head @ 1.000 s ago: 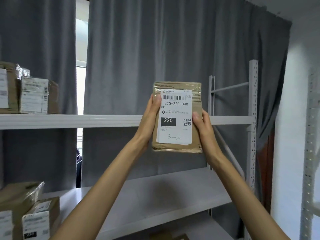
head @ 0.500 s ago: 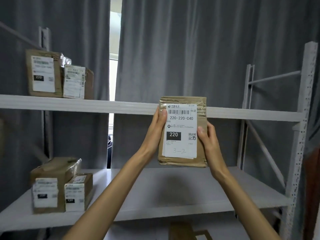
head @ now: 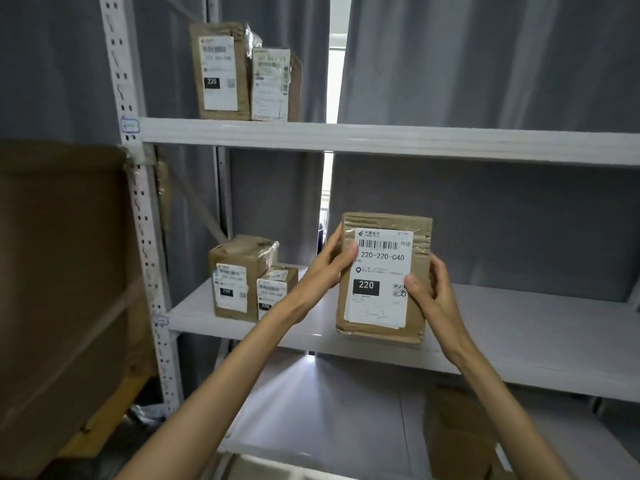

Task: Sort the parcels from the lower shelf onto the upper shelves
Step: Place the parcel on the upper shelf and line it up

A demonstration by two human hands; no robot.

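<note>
Gripping the parcel (head: 382, 277) upright, left hand (head: 323, 268) at 9 o'clock, right hand (head: 431, 292) at 3, over the middle shelf (head: 519, 327); whether its base touched: unclear. Handwritten mark unreadable.

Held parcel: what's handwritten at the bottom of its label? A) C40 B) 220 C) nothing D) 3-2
D: the held parcel, gripped at its sides by the left hand and the right hand, carries a faint handwritten "3-2" at the foot of its label; "220" and "C40" are printed higher up.
</note>
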